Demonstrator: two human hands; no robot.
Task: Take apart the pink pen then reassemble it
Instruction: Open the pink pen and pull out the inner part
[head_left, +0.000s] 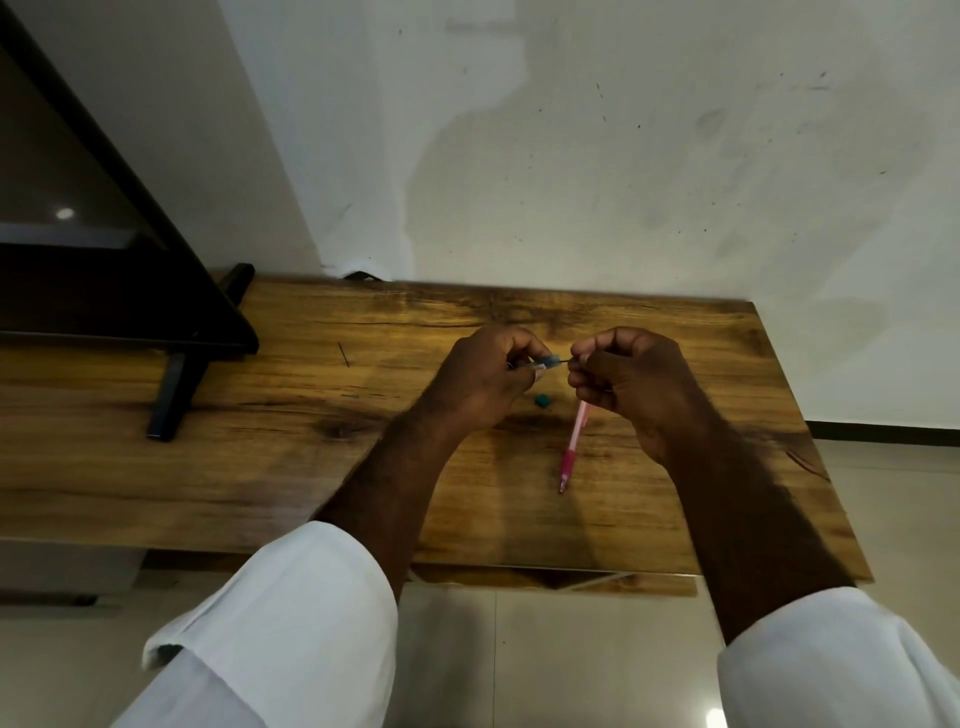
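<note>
The left hand (488, 376) and the right hand (631, 382) are both bare. The forearms (400, 467) are bare too, with fine hair along them. The left sleeve (249, 696) is plain white cloth, loose and wide. It is turned back into a broad cuff (322, 582) whose rounded edge ends partway up the forearm, and a corner of the fold sticks out at its outer side. The right sleeve (841, 670) is the same white cloth, folded back likewise, with soft creases, and the frame's edge cuts it off.
</note>
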